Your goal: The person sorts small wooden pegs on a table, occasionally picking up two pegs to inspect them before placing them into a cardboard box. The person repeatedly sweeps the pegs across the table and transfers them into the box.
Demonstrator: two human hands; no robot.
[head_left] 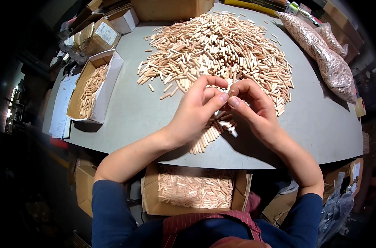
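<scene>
My left hand (198,105) and my right hand (257,110) meet over the near side of a large heap of short wooden dowels (213,45) on a grey table. Between my right thumb and curled forefinger the small end of a wooden dowel (232,91) shows. My left thumb and forefinger are bent together close beside it, and whatever they pinch is hidden. Below my hands, a row of wooden dowels (205,138) lies side by side near the table's front edge. Next to it is a blurred whitish piece (230,129), too smeared to name.
An open cardboard box (110,89) of dowels stands at the left, beside papers (63,105). Clear plastic bags full of dowels (320,53) lie at the right. Another dowel-filled box (239,192) sits below the table edge. Cartons (167,10) line the back.
</scene>
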